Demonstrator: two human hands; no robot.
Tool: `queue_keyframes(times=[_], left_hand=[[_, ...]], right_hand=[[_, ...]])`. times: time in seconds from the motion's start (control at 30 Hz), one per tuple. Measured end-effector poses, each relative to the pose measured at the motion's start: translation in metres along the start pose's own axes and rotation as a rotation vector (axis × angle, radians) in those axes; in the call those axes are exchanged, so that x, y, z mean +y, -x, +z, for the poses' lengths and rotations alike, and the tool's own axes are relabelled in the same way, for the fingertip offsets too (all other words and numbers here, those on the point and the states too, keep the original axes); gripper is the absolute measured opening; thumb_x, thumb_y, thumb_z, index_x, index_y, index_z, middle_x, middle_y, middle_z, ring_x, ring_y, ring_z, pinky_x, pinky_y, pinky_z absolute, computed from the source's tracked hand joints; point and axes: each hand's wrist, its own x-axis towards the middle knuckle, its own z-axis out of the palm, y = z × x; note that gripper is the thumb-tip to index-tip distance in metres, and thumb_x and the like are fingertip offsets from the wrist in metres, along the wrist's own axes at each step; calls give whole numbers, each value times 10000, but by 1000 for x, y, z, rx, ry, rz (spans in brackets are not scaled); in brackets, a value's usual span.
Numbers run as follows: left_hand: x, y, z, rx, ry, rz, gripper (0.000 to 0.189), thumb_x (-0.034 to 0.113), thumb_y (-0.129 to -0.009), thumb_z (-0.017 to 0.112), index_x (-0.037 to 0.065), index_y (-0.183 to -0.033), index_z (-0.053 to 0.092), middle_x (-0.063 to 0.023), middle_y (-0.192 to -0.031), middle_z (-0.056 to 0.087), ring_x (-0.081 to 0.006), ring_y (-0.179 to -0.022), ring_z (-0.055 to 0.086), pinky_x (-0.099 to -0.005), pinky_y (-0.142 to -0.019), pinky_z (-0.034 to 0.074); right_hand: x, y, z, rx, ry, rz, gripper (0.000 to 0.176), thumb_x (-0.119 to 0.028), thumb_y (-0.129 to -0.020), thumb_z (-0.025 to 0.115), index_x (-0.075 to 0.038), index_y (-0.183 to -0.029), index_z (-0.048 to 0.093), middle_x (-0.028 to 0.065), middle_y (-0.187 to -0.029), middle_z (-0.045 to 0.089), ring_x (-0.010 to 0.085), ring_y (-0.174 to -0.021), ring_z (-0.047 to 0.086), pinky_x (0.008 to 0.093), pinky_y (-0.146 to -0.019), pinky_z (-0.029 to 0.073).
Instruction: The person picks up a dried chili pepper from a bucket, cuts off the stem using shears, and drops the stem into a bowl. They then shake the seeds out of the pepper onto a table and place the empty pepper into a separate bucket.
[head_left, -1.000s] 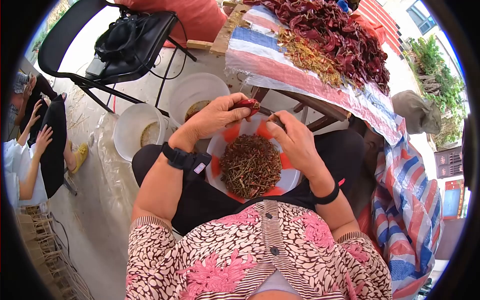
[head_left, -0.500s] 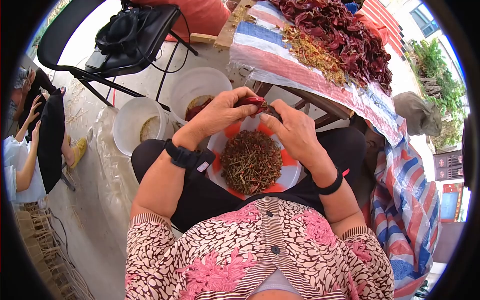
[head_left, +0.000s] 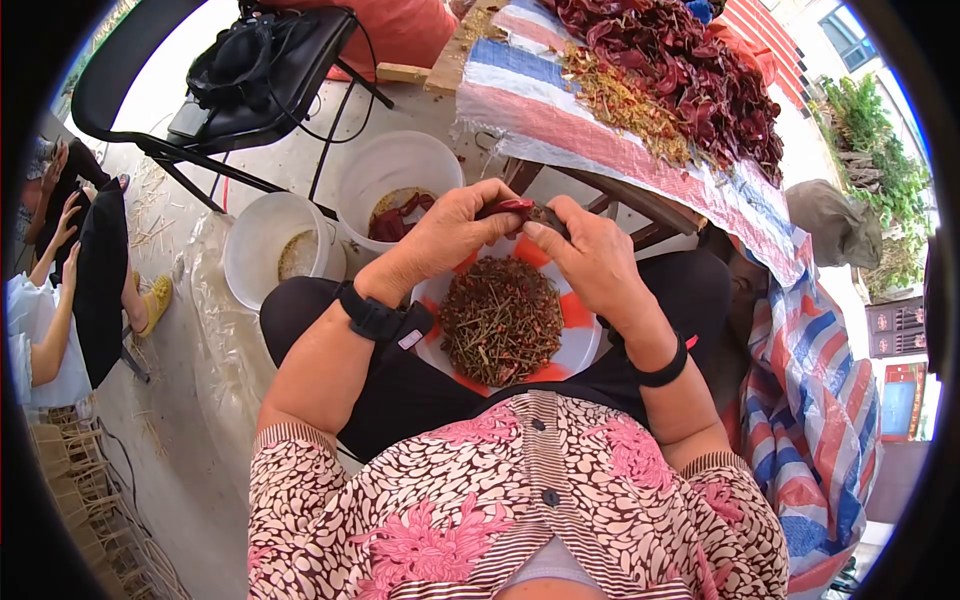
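Note:
My left hand [head_left: 455, 228] pinches a dark red dried pepper [head_left: 512, 207] between thumb and fingers. Close beside it on the right, my right hand [head_left: 583, 243] is closed on a small dark object [head_left: 546, 216], perhaps a blade, at the pepper's end. Under both hands a red and white basin [head_left: 577, 345] rests between my legs, holding a heap of stems and red bits [head_left: 502, 322]. The pepper's far side is hidden by my fingers.
Two whitish tubs [head_left: 352, 172] stand left of my knees, one with red peppers inside. Ahead, a striped sheet [head_left: 520, 92] on a table bears dried peppers [head_left: 690, 85]. A black chair [head_left: 300, 110] is at upper left; another person's hands [head_left: 68, 225] show far left.
The pepper is turned and lies flatter between my hands. Both hands have shifted only slightly, and the view has moved a little.

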Motion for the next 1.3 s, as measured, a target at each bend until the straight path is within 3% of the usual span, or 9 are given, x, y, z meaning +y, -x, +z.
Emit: queue_keyframes(times=[0.07,0.27,0.47,0.6,0.7,0.9,1.1,1.2,1.3], left_hand=[[10,2,0,19,52,-114,177,151,-925,602,28,-1051,591,9,-857,594,-54,-782,529,-215,-707,451],[11,2,1,26,-5,-69,208,202,-948,576,35,-1072,584,21,-859,606,-21,-731,501,-164,-629,401],[2,1,0,-2,-44,-24,200,176,-940,586,11,-1052,587,7,-866,610,-48,-813,546,-191,-738,445],[-4,1,5,-9,-33,-42,170,176,-947,580,25,-1023,584,21,-826,592,-39,-775,534,-193,-696,439],[-1,1,7,-45,16,-77,149,186,-952,575,44,-997,576,36,-782,567,-22,-721,512,-181,-628,415],[10,4,7,-213,299,-131,152,229,-951,582,85,-998,569,47,-762,545,1,-654,469,-142,-543,335],[10,4,3,-330,378,-162,172,260,-957,568,100,-1019,555,49,-763,532,5,-640,444,-136,-540,324],[6,4,6,-272,296,-147,199,309,-973,534,116,-1015,546,61,-744,504,7,-634,426,-134,-538,316],[11,6,14,-172,286,-170,225,348,-988,496,128,-1007,541,75,-747,476,8,-637,411,-136,-542,313]], right_hand=[[1,1,3,32,-2,-20,349,-405,-905,539,-62,-966,537,186,-815,635,409,-815,602,496,-693,439],[-1,5,6,43,19,-31,353,-404,-906,536,-56,-965,536,186,-823,635,408,-819,601,489,-692,442],[4,4,12,74,10,-40,330,-378,-907,539,-52,-954,532,190,-822,630,401,-811,603,489,-679,443],[-4,4,9,40,126,-26,285,-339,-905,546,-55,-936,531,208,-837,620,411,-823,594,497,-678,439],[3,5,9,58,231,-93,281,-321,-920,547,-45,-894,505,150,-772,625,338,-713,619,430,-636,457],[22,7,2,-471,-1275,218,282,-306,-983,489,-90,-804,462,-61,-610,376,25,-517,361,178,-422,269],[31,21,21,-717,-1865,169,252,-295,-982,500,-107,-817,467,-73,-637,323,13,-527,280,159,-414,192],[21,17,19,-319,-1315,213,274,-309,-983,501,-81,-830,504,-53,-634,359,26,-551,340,181,-459,259],[25,18,29,-58,-834,-10,301,-330,-971,521,-53,-855,541,-21,-652,426,51,-605,427,230,-534,346]])
